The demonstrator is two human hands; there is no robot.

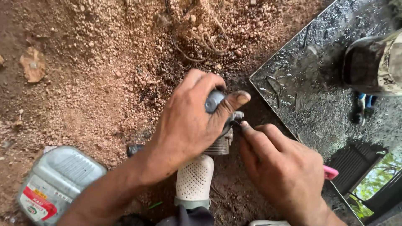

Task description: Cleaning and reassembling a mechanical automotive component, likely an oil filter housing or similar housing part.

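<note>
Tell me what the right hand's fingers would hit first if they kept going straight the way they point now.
The right hand points up-left, its fingertips already at the small metal part that sticks out of the grey piece gripped by the left hand. That part comes first; depth is hard to judge.

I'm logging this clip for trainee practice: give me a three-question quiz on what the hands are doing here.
1. True or false: the left hand grips a small grey metal part.
2. What touches the part's tip? A) right hand fingertips B) the grey plastic can C) a stone
3. What lies right of the hands?

Key
1. True.
2. A.
3. A wet, dark reflective sheet on the gravelly soil.
</note>
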